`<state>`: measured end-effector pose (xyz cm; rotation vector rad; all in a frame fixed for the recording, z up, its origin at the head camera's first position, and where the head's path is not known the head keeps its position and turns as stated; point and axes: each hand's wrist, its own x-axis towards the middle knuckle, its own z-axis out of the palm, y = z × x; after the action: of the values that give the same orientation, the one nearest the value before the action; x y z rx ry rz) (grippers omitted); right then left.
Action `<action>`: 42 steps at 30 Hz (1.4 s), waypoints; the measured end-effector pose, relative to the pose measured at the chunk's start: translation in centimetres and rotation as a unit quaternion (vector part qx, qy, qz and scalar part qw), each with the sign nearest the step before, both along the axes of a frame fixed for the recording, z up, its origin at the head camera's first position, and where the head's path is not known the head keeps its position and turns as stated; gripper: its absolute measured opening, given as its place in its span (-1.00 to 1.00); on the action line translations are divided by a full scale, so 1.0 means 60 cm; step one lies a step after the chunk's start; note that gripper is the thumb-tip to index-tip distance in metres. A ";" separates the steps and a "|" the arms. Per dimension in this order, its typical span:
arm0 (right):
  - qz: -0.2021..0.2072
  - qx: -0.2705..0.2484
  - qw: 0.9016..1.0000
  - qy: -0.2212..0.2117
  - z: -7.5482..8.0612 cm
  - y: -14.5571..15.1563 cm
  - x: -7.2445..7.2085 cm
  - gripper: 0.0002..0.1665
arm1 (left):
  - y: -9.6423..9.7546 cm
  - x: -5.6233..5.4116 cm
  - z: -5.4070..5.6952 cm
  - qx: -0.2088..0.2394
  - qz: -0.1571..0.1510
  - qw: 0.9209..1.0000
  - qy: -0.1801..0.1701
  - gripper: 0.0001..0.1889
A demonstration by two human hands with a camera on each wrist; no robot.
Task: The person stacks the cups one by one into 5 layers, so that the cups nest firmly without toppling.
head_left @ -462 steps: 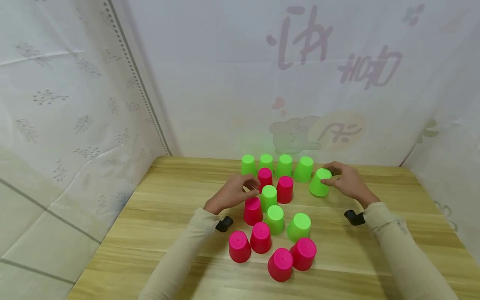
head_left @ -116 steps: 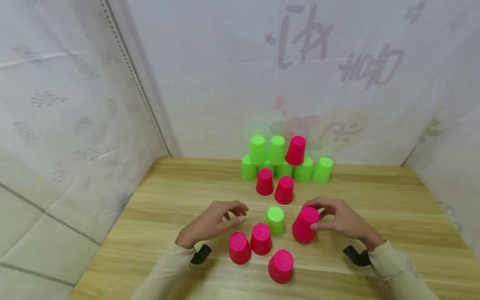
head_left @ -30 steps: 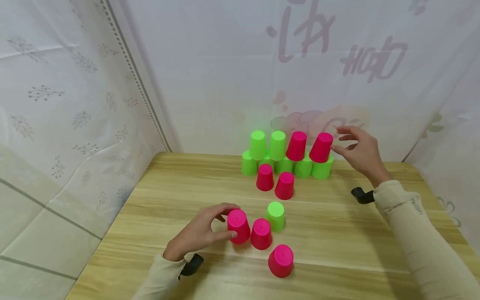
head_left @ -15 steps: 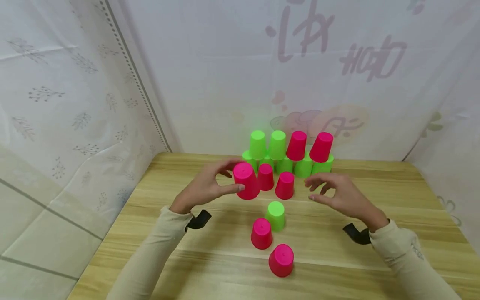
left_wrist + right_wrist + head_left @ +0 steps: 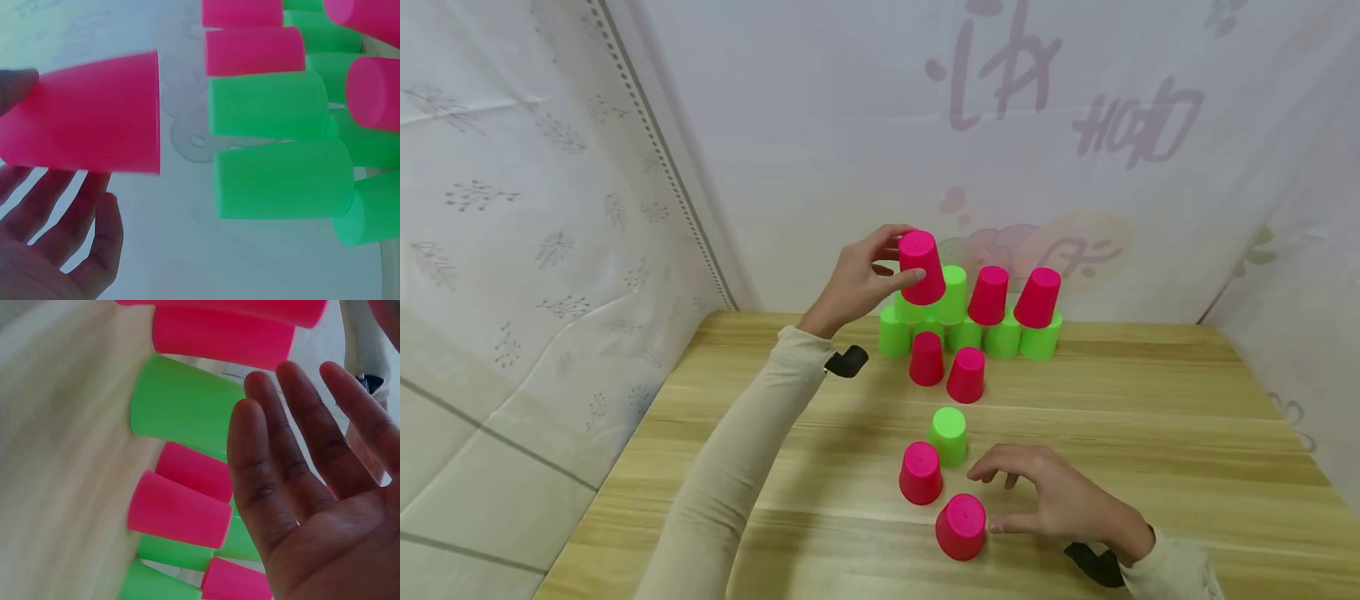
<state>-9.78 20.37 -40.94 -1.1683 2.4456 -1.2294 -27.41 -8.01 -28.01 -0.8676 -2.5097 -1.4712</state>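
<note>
My left hand (image 5: 861, 279) grips an upside-down pink cup (image 5: 922, 267) between thumb and fingers. This cup is raised at the left end of the stack's upper level; the left wrist view shows a gap between its rim and the green cups (image 5: 284, 181). The stack has a bottom row of green cups (image 5: 895, 333), with green cups and two pink cups (image 5: 988, 296) on top. At the front, my right hand (image 5: 1052, 500) holds nothing, its thumb tip close to the right side of a pink cup (image 5: 961, 527). The right wrist view shows its fingers (image 5: 306, 431) spread.
Two pink cups (image 5: 927, 358) stand upside down just before the stack. Nearer are a green cup (image 5: 949, 436) and another pink cup (image 5: 921, 473). A patterned white cloth (image 5: 820, 167) hangs behind the wooden table (image 5: 1150, 400).
The left hand has lifted the pink cup off the table and carried it up to the stack. The right hand has left the upper row's pink cup and come back towards the front.
</note>
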 end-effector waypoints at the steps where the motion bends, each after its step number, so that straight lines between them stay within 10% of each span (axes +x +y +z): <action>1: 0.000 -0.004 1.000 0.002 -0.004 0.000 0.003 -0.44 | 0.006 -0.008 0.000 0.003 0.007 1.000 -0.003 -0.42; 13: 0.001 -0.057 0.998 -0.011 -0.045 -0.018 0.027 -0.36 | 0.054 -0.083 -0.024 0.015 0.050 0.998 -0.019 -0.37; 42: -0.015 -0.038 0.997 -0.064 -0.040 -0.046 0.026 -0.40 | 0.046 -0.089 -0.039 -0.018 0.083 0.996 -0.039 -0.24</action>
<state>-8.25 17.60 -43.33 -1.0383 2.3508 -1.3720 -32.74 -5.26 -30.36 -0.6011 -2.5999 -1.4366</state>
